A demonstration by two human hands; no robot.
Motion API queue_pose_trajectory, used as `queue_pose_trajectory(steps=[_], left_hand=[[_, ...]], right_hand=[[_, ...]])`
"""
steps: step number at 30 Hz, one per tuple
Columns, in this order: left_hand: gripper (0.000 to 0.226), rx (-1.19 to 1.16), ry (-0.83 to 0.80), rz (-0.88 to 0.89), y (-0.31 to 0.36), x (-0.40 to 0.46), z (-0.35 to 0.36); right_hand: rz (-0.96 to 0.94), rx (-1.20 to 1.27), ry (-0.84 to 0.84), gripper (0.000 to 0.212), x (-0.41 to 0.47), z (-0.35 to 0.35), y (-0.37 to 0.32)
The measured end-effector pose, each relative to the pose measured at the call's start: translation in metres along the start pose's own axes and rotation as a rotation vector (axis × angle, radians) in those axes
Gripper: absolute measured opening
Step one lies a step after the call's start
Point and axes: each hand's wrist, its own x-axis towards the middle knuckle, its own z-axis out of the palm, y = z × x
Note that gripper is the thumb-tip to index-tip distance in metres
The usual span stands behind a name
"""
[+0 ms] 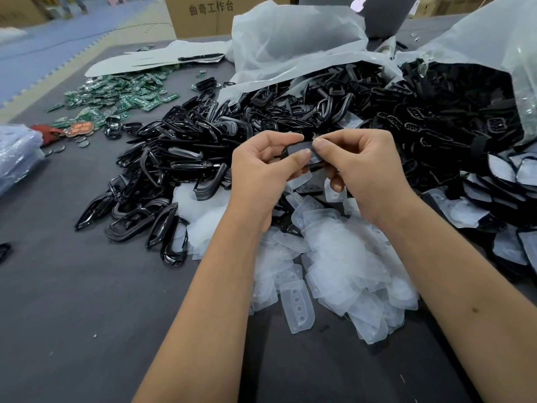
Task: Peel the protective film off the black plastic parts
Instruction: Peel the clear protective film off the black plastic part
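A dark grey bench (72,301) carries everything here. Across its far half spreads a great heap of black plastic parts (290,112), spilling from translucent white bags (290,39) at the back and right. Nearer, under the forearms, lies a pile of peeled film pieces (334,257), milky and translucent, some punched with a row of round holes. At the far left sits a scatter of green circuit boards (116,91), and behind them a brown cardboard box (200,16) with printed characters.

Both hands are raised over the middle of the heap. The left hand (261,173) grips one black plastic part (299,148) between curled fingers and thumb. The right hand (366,170) pinches at the same part's right end with thumb and forefinger. The part is a small rounded oblong; its long axis runs roughly left to right, tilted slightly so the right end sits higher, its broad face turned up toward the camera. Whether the film on it has begun to lift I cannot tell.
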Motion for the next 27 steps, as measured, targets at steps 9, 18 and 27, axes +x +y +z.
queue_pose_trajectory(steps=[9,18,27], left_hand=[[0.022,-0.020,0.005,-0.107,0.003,0.001,-0.003],[0.020,-0.096,0.057,-0.194,0.005,0.004,-0.008],[0.022,-0.409,-0.005,-0.314,0.013,0.007,-0.012]], right_hand=[[-0.061,-0.184,-0.025,0.011,0.002,-0.004,-0.001],[-0.456,-0.505,-0.195,0.033,-0.003,-0.010,0.002],[-0.311,-0.283,-0.123,0.012,0.000,-0.002,-0.003]])
